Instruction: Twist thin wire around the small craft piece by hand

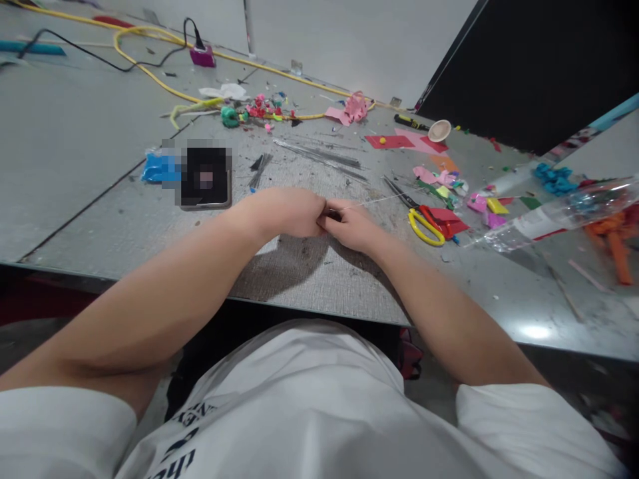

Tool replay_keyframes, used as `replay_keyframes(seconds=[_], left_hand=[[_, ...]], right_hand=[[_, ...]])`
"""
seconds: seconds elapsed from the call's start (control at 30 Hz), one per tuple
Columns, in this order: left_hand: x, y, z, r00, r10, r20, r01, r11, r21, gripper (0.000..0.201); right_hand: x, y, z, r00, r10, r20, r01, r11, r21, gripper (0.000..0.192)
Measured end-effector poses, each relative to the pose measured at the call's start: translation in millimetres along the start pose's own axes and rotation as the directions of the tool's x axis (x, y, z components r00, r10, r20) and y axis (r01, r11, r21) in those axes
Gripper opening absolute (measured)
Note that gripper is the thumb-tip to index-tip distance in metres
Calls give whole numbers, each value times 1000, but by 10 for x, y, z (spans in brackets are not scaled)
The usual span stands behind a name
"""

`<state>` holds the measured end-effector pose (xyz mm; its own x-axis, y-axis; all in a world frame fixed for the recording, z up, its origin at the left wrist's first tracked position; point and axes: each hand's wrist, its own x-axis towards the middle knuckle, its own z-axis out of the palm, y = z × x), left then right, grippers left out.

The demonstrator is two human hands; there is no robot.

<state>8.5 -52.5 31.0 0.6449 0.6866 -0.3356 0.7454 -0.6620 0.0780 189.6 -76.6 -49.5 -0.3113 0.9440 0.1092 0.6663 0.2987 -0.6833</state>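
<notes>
My left hand [299,211] and my right hand [352,223] meet just above the table, fingertips pressed together. A thin pale wire [380,199] runs out to the right from the fingers of my right hand. Something small and dark shows between the two hands, but the fingers hide most of it. Beyond them lie several loose grey wires [324,157] and a short bundle of dark wires [259,171]. To the right of my right hand rest scissors [425,226] with a yellow and red handle.
At left, a phone-like device [206,189] lies beside a blue packet [156,167]. A yellow cable [279,68] crosses the back, near a purple plug adapter [202,56]. Colourful scraps [262,106] and red paper [389,142] lie behind. A clear plastic tube [564,211] is at right.
</notes>
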Motion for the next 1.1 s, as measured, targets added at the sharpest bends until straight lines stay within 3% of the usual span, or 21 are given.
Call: replay_keyframes(seconds=[0.47, 1.1], left_hand=[[-104, 129, -59, 999, -42, 20, 42, 999, 12, 45], [-55, 81, -39, 999, -23, 29, 22, 999, 23, 48]], right_hand=[[-7, 26, -10, 999, -40, -3, 40, 999, 3, 22], [-9, 47, 15, 1000, -12, -18, 12, 1000, 5, 21]])
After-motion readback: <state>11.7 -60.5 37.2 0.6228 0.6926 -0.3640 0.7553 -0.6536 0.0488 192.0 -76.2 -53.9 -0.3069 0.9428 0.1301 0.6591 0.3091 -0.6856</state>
